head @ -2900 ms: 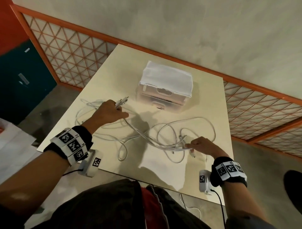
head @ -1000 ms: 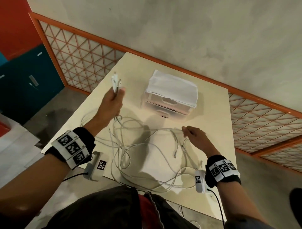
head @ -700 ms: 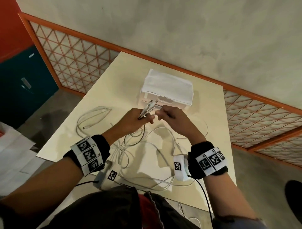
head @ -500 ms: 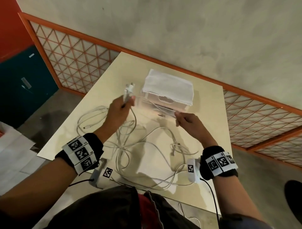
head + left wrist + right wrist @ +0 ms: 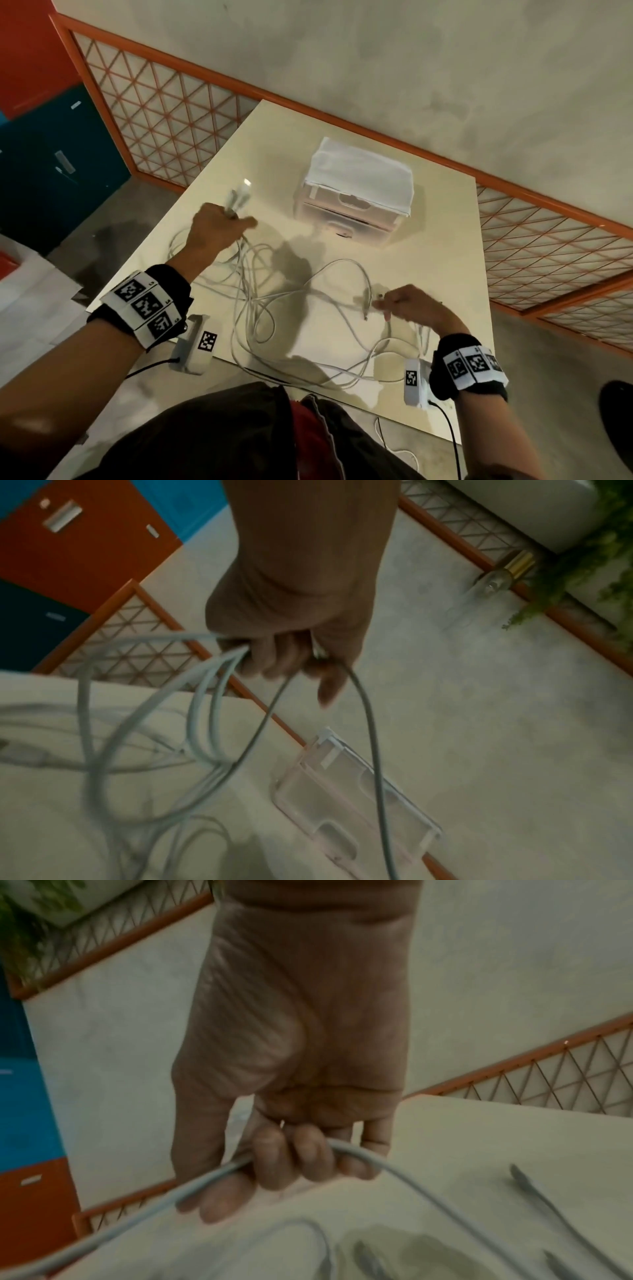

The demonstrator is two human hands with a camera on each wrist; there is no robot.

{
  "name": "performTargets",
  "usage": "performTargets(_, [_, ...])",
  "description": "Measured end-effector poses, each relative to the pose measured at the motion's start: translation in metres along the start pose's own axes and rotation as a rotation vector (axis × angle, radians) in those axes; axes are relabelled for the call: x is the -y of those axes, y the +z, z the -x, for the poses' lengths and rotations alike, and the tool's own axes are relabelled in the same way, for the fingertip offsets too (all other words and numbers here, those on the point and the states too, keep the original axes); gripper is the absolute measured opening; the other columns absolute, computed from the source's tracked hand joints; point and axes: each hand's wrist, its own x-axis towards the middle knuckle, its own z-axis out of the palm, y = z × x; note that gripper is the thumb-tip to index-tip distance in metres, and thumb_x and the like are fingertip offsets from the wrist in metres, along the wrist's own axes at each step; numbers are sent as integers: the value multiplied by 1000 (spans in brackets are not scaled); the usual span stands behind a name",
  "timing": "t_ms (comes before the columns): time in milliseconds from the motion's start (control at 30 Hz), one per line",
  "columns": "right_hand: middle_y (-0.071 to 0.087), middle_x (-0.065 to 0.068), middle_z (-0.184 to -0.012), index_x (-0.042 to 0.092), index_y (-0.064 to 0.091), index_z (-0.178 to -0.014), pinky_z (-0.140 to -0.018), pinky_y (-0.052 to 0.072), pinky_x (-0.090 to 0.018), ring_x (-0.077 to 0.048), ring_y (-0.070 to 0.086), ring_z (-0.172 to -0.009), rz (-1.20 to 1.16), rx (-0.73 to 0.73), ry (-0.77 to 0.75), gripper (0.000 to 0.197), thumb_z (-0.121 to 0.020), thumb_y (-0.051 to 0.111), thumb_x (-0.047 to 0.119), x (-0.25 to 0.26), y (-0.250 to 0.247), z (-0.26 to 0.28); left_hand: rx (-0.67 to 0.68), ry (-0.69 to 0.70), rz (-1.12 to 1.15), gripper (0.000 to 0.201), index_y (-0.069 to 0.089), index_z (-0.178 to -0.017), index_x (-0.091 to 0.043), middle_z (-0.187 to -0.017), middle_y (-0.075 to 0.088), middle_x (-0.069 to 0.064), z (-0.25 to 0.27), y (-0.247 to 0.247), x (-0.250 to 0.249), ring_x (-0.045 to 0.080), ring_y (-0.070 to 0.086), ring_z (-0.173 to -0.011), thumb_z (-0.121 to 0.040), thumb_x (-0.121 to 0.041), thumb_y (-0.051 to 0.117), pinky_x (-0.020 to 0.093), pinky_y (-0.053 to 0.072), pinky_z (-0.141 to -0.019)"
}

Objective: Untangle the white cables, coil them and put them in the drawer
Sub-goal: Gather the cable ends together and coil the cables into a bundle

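A tangle of white cables [image 5: 274,308] lies on the cream table [image 5: 445,274], with loops reaching its near edge. My left hand [image 5: 219,226] grips a bundle of cable ends; their plugs [image 5: 239,197] stick up above the fist. In the left wrist view several strands [image 5: 205,696] hang from that left hand [image 5: 291,642]. My right hand [image 5: 400,303] pinches one cable near its plug at the tangle's right side. The right wrist view shows a cable [image 5: 212,1175] running across the curled fingers [image 5: 274,1164]. The clear drawer unit [image 5: 352,212], draped with a white cloth, stands behind, drawers closed.
An orange lattice railing [image 5: 171,113] runs behind and beside the table. Blue and red cabinets [image 5: 44,154] stand at the left. Another white cable [image 5: 394,445] lies on the floor by my legs. A dark shoe [image 5: 616,411] shows at the right edge.
My right hand has dropped from near the drawer unit toward the near right of the tangle and taken a cable. My left hand, still holding the plug bundle, shifted slightly left.
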Motion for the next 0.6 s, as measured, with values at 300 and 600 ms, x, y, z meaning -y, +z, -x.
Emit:
performTargets(300, [64,-4,-92,28,54,-64,-78,42,-24,-23,62,-97,256,86,183,27,-73,77,19,-21,42,-25,585,52,-553,35,75,-76,-6,-67,65,5,24,10,15,23,64,-73,-55,-30,89,25,40,-59])
performTargets(600, [63,-24,-97,20,44,-68,-70,33,-28,-35,59,-96,145,-275,55,26,-77,64,4,-14,70,-45,491,133,-294,28,73,-72,-5,-48,52,-4,21,3,4,9,47,-50,-78,-33,73,17,34,-46])
